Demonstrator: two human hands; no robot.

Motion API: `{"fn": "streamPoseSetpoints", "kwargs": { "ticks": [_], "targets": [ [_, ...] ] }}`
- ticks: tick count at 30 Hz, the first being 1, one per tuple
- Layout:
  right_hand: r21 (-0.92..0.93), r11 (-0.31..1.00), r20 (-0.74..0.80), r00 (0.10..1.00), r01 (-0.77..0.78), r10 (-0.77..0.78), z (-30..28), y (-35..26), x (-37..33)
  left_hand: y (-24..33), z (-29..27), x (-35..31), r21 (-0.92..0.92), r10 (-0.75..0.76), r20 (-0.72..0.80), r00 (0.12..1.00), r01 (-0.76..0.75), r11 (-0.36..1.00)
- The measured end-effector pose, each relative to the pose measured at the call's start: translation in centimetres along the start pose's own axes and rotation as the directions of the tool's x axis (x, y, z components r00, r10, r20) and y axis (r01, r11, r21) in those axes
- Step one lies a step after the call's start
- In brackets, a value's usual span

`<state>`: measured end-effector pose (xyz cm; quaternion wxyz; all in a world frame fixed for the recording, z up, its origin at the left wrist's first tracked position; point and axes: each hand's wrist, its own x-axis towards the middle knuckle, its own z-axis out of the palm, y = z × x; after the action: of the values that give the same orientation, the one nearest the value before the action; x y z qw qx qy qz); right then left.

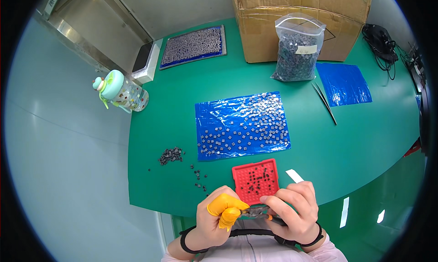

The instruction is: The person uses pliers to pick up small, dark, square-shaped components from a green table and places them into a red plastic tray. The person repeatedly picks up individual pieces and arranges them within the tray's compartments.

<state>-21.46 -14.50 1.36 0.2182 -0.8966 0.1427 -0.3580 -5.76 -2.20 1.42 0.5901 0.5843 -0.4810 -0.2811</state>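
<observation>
At the bottom of the frame, the right hand [296, 212] is closed around a small pair of pliers [258, 211] with orange and black on the grips, its thumb near the tray's lower edge. The left hand [212, 221], just left of it, is curled, thumb and forefinger in yellow finger cots [226, 204] pinched together at the tool's tip; whether a tiny part sits between them is hidden, so I cannot tell. Both wrists wear black bands [188, 240]. Just above the pliers, at the lower centre, a red perforated tray [242, 176] lies on the green table [164, 116], with small black pieces [259, 177] scattered in it. A white strip [294, 175] lies just right of it. Toward the lower left are loose dark pieces [197, 174] and a heaped pile [171, 155]. In the middle, a blue sheet [216, 116] carries many tiny silvery squares [269, 111], densest toward its right. Right of centre are tweezers [325, 103] and a second blue sheet [344, 85]; at left stands a clear bottle [130, 96] with a mint lid. Farther up are a filled zip bag [296, 52] before a cardboard box [258, 29], a flat tray of small grey parts [194, 45] at the upper left, and a black cable bundle [381, 43] at the upper right.
</observation>
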Motion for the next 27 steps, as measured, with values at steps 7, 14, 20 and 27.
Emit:
{"fn": "streamPoseSetpoints", "kwargs": {
  "ticks": [7,14,20,27],
  "targets": [
    [0.0,0.998,0.025,0.998,-0.061,0.061,-0.1,0.1,0.0,1.7,2.1,1.5,-0.492,-0.293,-0.265,0.919,0.132,0.861],
    [0.094,0.989,0.027,0.993,-0.118,0.116,0.1,0.4,0.0,0.4,0.5,0.1,-0.31,-0.122,-0.199,0.972,0.056,0.949],
    [0.132,0.984,-0.003,0.992,-0.123,0.124,0.1,0.2,0.1,0.1,0.2,0.1,-0.195,-0.096,-0.191,0.977,0.058,0.979],
    [0.125,0.985,-0.001,0.993,-0.119,0.12,-0.3,0.2,0.2,1.2,1.3,0.9,-0.221,-0.253,-0.347,0.903,0.184,0.958]
  ]
}}
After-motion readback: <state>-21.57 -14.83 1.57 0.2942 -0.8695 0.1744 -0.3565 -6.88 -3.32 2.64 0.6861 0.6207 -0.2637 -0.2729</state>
